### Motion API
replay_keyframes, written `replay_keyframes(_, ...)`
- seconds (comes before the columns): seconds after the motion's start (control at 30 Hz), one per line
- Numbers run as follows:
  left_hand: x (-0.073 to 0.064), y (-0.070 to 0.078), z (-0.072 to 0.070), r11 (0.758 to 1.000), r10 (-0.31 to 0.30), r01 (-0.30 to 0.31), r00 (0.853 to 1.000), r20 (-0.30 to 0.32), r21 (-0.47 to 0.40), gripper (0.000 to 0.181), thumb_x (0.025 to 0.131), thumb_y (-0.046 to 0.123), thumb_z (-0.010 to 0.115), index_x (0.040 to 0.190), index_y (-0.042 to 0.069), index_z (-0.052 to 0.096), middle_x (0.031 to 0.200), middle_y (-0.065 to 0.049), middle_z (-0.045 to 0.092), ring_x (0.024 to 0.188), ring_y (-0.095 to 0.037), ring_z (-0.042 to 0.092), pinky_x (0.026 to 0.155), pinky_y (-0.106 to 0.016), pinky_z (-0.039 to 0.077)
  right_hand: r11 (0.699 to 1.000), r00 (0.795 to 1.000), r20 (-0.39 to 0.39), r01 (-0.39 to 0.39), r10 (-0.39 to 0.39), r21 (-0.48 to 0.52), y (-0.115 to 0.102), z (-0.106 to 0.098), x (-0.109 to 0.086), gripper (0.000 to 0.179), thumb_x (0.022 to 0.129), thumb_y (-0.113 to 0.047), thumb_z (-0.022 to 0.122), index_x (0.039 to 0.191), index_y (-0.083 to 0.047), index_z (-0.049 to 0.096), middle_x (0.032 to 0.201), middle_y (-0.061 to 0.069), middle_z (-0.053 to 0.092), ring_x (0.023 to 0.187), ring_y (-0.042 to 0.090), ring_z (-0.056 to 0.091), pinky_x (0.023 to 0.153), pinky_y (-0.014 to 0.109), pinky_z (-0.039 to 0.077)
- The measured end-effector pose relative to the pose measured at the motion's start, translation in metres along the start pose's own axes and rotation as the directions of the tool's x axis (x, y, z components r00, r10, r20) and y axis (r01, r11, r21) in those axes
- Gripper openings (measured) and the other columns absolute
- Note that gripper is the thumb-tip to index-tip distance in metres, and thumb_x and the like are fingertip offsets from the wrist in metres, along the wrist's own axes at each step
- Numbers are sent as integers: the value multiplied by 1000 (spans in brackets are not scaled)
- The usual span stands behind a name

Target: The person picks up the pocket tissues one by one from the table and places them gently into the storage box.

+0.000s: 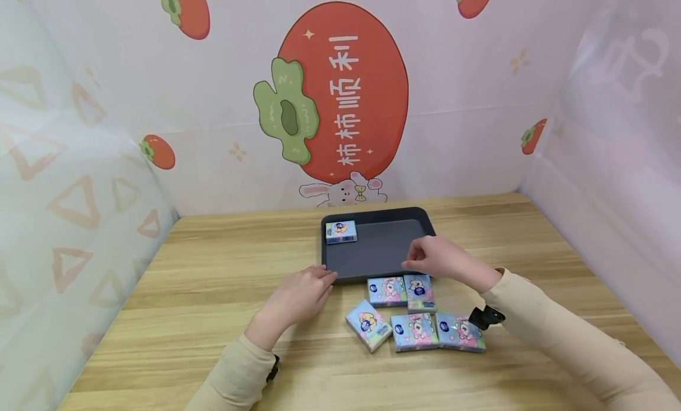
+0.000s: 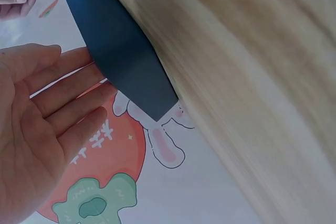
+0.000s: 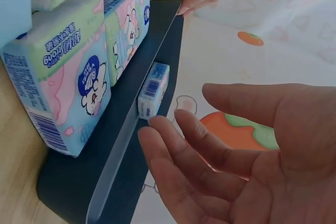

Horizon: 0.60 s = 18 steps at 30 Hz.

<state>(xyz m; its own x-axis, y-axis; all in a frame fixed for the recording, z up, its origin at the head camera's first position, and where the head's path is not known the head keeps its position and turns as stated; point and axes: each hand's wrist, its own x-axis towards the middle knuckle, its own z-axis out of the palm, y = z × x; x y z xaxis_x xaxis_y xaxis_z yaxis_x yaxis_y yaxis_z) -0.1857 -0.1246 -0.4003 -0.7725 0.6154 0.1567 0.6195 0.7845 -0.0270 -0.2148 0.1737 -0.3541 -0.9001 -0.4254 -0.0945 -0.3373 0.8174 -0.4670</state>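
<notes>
At the tray's (image 1: 380, 251) near left corner, left hand (image 1: 298, 297) has its fingers straight, tips against the rim, gripping nothing. Right hand (image 1: 441, 257) hangs over the near right edge: fingers loosely bent, thumb well apart from them, nothing held. Can't tell if it touches the rim. One pack (image 1: 341, 232) lies in the tray, far left corner. Five loose packs (image 1: 414, 333) sit on the table (image 1: 223, 269): two just beside the tray's near side, three closer to the person.
</notes>
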Motion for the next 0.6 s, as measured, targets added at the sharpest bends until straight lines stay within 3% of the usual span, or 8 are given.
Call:
replay_keyframes(0.17,0,0,-1,1000,2,-2,1000,2,-5,27,94,19,57,116,7,68,117,-10,67,112,-25,62,94,-38,53,999,998,57,-4,2,45,5,1,-7,15,87,-25,69,84,-11,67,72,0,62,62,11,51,56,23,45)
replay_keyframes(0.43,0,0,0,1000,-2,2,1000,11,-3,28,95,20,56,116,7,68,118,-10,67,113,-25,62,95,-38,53,998,998,62,13,-17,68,16,3,-18,11,84,-21,71,81,-11,66,70,-2,61,63,10,52,58,24,47)
replay_keyframes(0.6,1,0,2,1000,-7,7,1000,14,-9,28,94,19,56,117,6,67,118,-10,67,114,-25,61,96,-38,52,996,994,113,-23,13,90,23,3,-25,11,82,-20,73,82,-11,66,70,-3,60,64,11,52,59,24,47)
